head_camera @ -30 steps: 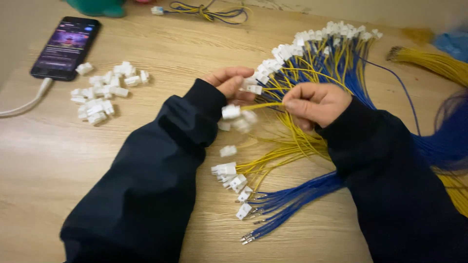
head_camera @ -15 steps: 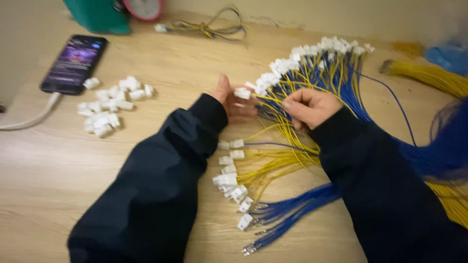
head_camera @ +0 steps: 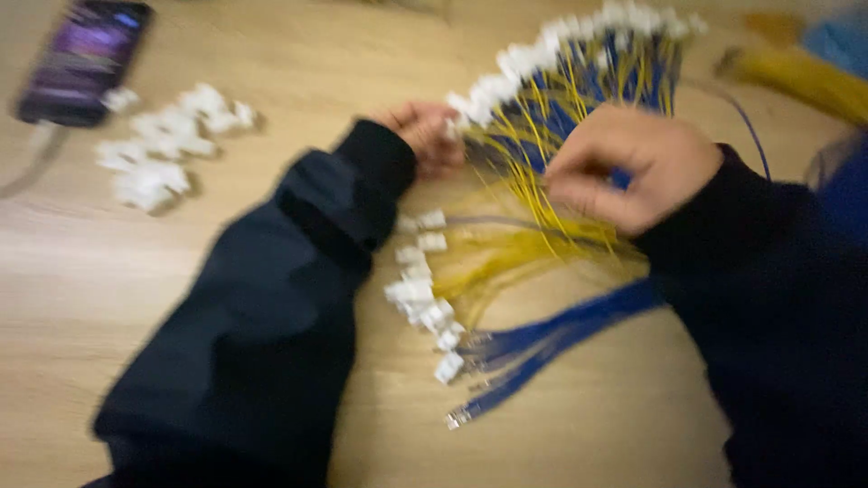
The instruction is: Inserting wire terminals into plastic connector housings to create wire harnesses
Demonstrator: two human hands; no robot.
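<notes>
Yellow and blue thin wires tipped with white plastic connectors [head_camera: 579, 117] fan at twelve o'clock; right hand [head_camera: 624, 167] fingers now pinch strands mid-fan, left hand [head_camera: 425, 136] fingers grip the fan's edge. Head moved closer; loose white plastic connectors [head_camera: 167, 154] at ten o'clock on wooden tabletop [head_camera: 298, 72].

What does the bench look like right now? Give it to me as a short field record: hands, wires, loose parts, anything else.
left hand: on the white-tipped end of the wire fan, grip blurred
right hand: curled over the yellow and blue wires
wire fan: spread across the wooden table, white connectors at the far ends
near ends: blue bundle and white housings by the left sleeve
loose connectors: white pile, far left
phone: lit, top left
image: motion-blurred
</notes>
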